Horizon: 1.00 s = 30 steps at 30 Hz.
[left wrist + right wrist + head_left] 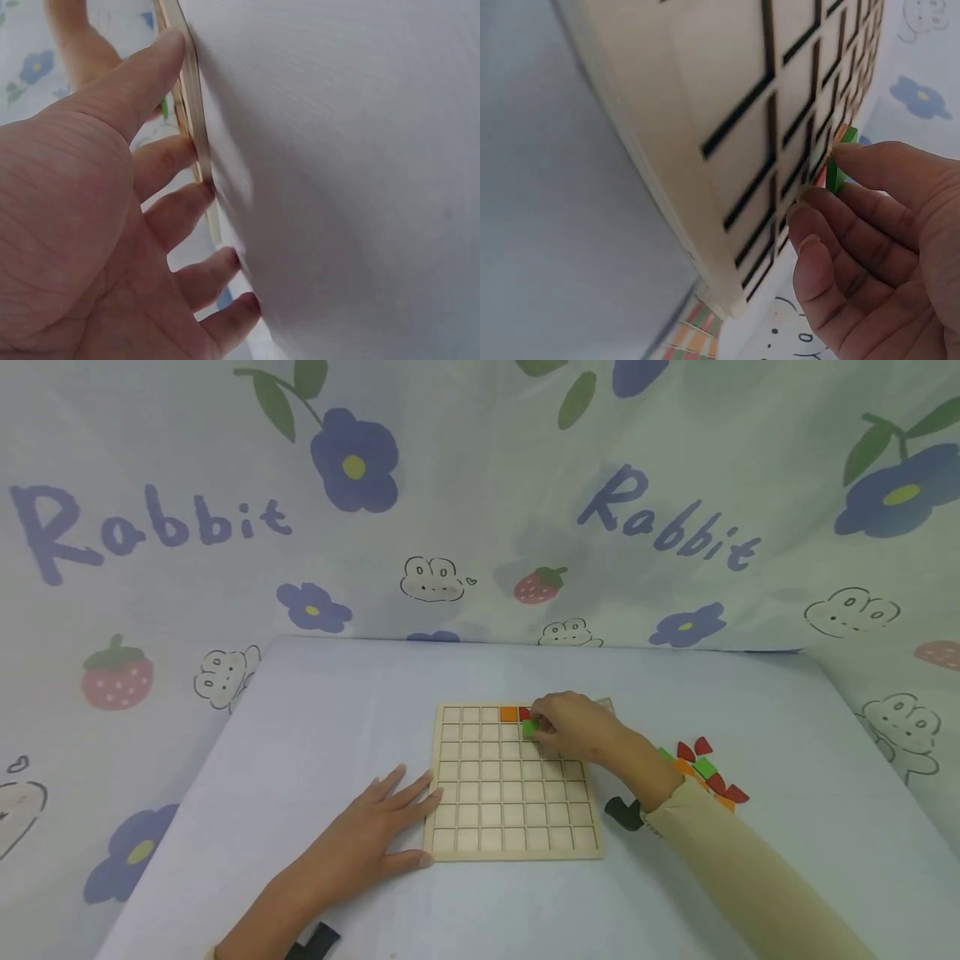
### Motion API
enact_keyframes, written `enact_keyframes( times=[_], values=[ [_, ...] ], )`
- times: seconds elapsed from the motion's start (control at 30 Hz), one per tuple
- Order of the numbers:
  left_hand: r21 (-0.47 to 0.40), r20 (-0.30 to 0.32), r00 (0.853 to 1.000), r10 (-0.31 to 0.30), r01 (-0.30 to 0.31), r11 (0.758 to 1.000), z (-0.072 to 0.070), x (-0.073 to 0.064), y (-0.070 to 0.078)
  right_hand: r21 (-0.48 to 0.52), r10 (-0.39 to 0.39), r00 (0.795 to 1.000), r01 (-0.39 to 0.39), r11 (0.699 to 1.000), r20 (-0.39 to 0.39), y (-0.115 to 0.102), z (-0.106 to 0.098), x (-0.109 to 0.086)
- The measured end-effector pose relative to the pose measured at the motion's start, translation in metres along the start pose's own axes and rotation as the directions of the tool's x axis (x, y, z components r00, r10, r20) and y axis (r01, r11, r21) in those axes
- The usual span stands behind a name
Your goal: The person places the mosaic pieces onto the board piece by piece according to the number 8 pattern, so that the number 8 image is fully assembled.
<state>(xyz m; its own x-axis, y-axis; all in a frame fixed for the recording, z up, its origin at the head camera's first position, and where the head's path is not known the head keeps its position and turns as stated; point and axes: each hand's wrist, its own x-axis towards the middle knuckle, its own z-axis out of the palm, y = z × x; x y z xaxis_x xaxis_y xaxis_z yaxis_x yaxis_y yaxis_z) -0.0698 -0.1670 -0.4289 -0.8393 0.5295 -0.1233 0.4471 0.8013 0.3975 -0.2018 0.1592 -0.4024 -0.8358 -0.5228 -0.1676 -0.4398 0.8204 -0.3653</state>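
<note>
A wooden grid board lies on the table, ruled into rows of square cells. My left hand has its fingers spread along the board's left edge; in the left wrist view the thumb and fingertips touch the rim. Over the upper part of the board, my right hand pinches a green square tile between thumb and fingers; the green tile also shows in the right wrist view. In the top row sit an orange tile and a red piece, the latter partly hidden by the fingers.
Loose red, green and orange pieces lie scattered right of the board, partly behind the right forearm. A card with coloured squares lies at the board's far right corner, mostly hidden in the head view. A printed cloth hangs behind the table.
</note>
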Motion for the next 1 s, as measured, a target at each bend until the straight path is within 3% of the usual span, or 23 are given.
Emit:
enact_keyframes(
  times=[0.27, 0.63, 1.0],
  values=[
    [-0.004, -0.007, 1.0, 0.012, -0.012, 1.0, 0.0, 0.0, 0.0, -0.009, 0.026, 1.0, -0.026, 1.0, -0.008, 0.003, 0.009, 0.002],
    [0.003, 0.013, 1.0, -0.013, 0.012, 1.0, 0.001, 0.002, 0.001, 0.08, 0.055, 0.998, -0.052, 0.995, -0.041, 0.008, 0.012, 0.0],
    [-0.006, -0.019, 0.999, 0.035, -0.035, 0.999, 0.002, -0.001, -0.002, 0.161, 0.105, 0.994, -0.1, 0.982, -0.023, 0.005, 0.011, -0.003]
  ],
)
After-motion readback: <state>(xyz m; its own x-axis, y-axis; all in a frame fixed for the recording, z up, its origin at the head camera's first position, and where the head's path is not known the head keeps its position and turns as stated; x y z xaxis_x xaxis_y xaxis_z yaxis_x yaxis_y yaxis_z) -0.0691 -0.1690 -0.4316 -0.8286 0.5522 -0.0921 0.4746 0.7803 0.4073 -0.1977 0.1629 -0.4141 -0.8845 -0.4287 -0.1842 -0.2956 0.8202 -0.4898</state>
